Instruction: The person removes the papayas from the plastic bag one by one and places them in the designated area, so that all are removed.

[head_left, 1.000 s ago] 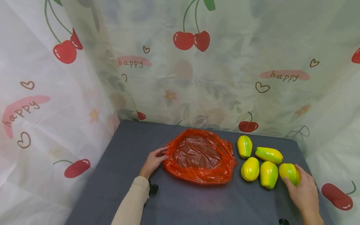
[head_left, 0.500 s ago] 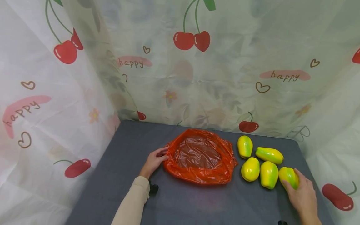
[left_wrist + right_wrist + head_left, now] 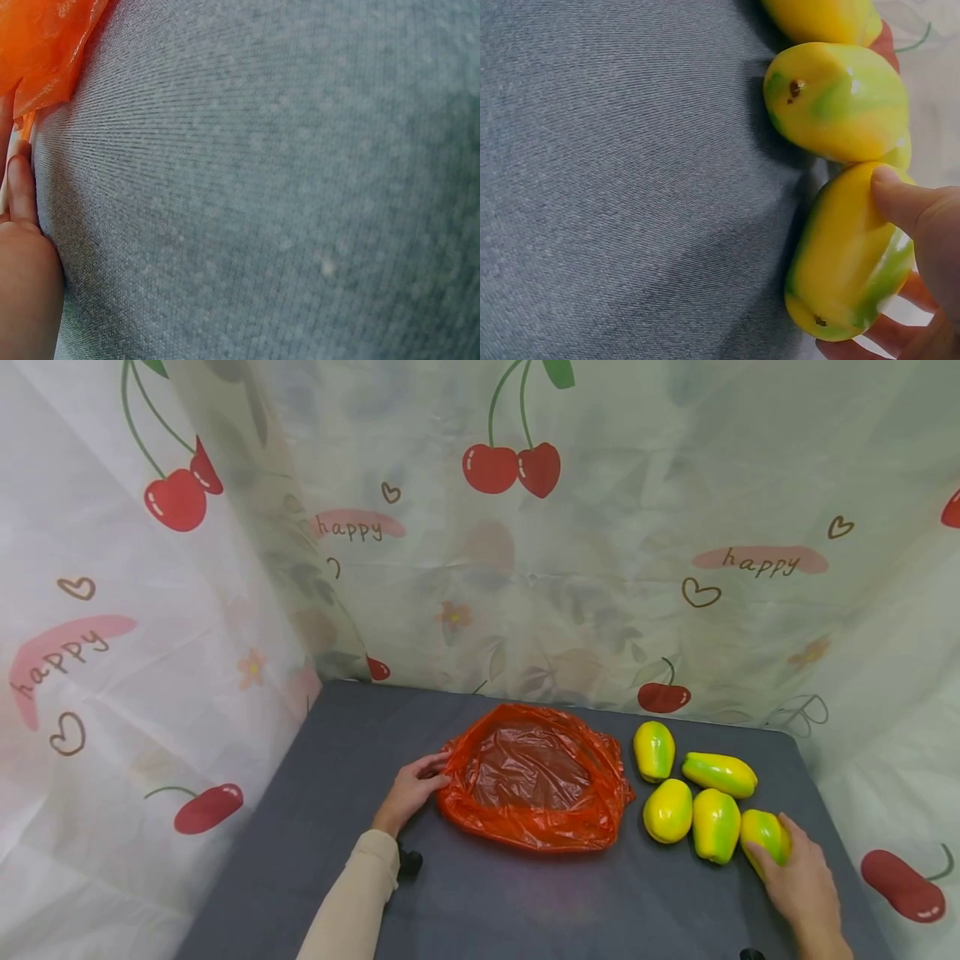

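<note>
An orange-red plastic bag lies spread on the table with its mouth facing up. My left hand pinches the bag's left edge between thumb and fingers; in the left wrist view, a strip of the bag runs down to the fingertips. At the right, my right hand holds a yellow-green papaya, thumb on its near side and fingers round the far side. The right wrist view has this papaya lying at the table surface, its end against a neighbouring papaya.
Several other papayas, among them one at the back and one on its side, sit between the bag and my right hand. The dark grey table meets a cherry-printed curtain behind and at both sides.
My right hand has shifted slightly left and nearer, turning and sliding the papaya towards the one beside it. My left hand and the bag have stayed in place.
</note>
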`<control>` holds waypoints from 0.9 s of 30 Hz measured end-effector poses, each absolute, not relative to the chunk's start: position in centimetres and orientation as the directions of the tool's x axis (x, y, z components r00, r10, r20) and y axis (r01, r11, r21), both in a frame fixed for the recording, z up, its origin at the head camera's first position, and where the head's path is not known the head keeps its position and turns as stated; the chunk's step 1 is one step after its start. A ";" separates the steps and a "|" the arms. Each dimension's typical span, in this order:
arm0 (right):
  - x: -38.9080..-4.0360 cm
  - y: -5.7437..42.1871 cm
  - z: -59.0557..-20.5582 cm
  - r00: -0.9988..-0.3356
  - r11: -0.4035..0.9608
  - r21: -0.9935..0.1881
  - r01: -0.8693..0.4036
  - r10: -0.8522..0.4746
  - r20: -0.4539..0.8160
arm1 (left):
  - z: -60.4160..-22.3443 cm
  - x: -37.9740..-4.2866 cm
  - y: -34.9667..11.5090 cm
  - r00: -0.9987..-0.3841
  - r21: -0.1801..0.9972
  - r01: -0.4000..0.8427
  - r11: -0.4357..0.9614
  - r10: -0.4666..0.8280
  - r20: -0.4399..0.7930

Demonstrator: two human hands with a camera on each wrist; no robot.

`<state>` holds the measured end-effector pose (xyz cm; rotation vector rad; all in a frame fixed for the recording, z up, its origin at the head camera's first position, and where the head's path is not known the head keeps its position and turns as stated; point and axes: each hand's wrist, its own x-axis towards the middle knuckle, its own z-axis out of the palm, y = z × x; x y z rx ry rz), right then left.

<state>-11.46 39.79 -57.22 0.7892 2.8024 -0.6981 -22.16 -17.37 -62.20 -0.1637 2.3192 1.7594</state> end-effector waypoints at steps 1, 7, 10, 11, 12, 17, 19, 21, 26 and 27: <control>-11.5 39.8 -57.3 -0.849 0.753 -0.394 0.528 0.459 -0.261 | -62.2 -22.2 -17.3 -0.969 0.935 -0.221 0.276 0.049 -0.243; -11.3 39.6 -57.5 -0.841 0.739 -0.402 0.541 0.469 -0.271 | -62.2 -22.5 -17.4 -0.970 0.935 -0.214 0.281 0.050 -0.237; -11.1 39.6 -57.5 -0.838 0.733 -0.406 0.546 0.471 -0.276 | -62.2 -22.4 -17.5 -0.970 0.935 -0.216 0.280 0.046 -0.238; -11.1 39.6 -57.4 -0.838 0.732 -0.408 0.546 0.471 -0.275 | -62.1 -22.4 -17.5 -0.970 0.937 -0.218 0.273 0.043 -0.238; -11.0 39.6 -57.3 -0.838 0.731 -0.410 0.545 0.472 -0.274 | -62.1 -22.4 -17.5 -0.970 0.938 -0.220 0.267 0.041 -0.239; -10.9 39.3 -57.0 -0.840 0.728 -0.419 0.543 0.475 -0.263 | -62.2 -22.4 -17.6 -0.974 0.949 -0.209 0.236 0.035 -0.223; -10.8 39.2 -57.0 -0.845 0.731 -0.422 0.535 0.473 -0.251 | -62.2 -22.3 -17.7 -0.977 0.952 -0.195 0.236 0.038 -0.209; -10.7 39.2 -56.9 -0.858 0.747 -0.423 0.513 0.462 -0.225 | -62.2 -22.2 -17.7 -0.978 0.954 -0.191 0.231 0.040 -0.205; -10.8 38.8 -56.0 -0.891 0.798 -0.400 0.451 0.429 -0.149 | -62.1 -22.0 -17.8 -0.981 0.958 -0.186 0.218 0.022 -0.195; -10.9 38.6 -55.7 -0.892 0.802 -0.394 0.449 0.430 -0.142 | -62.0 -22.0 -17.8 -0.980 0.958 -0.188 0.216 0.015 -0.196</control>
